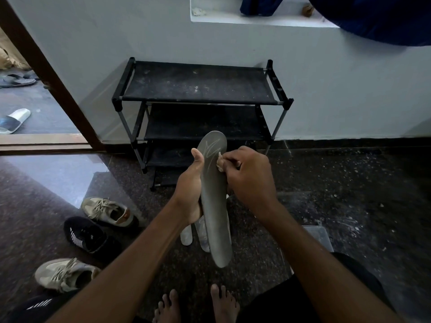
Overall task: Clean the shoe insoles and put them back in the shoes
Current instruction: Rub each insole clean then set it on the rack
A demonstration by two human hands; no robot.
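Can't really make out the pale scrap (220,162) pinched against the insole (214,194), mostly buried under the right hand (249,178). Two pale insoles (186,236) on the floor half hidden behind it. Clear box (319,236) at 4 o'clock partly behind the forearm. Black shoe (37,304) at 7 o'clock cropped off.

Dark speckled floor (349,194) w/ 2 beige sneakers (108,212), black sneaker (86,234), pale insoles (186,236), shoe rack (200,101).
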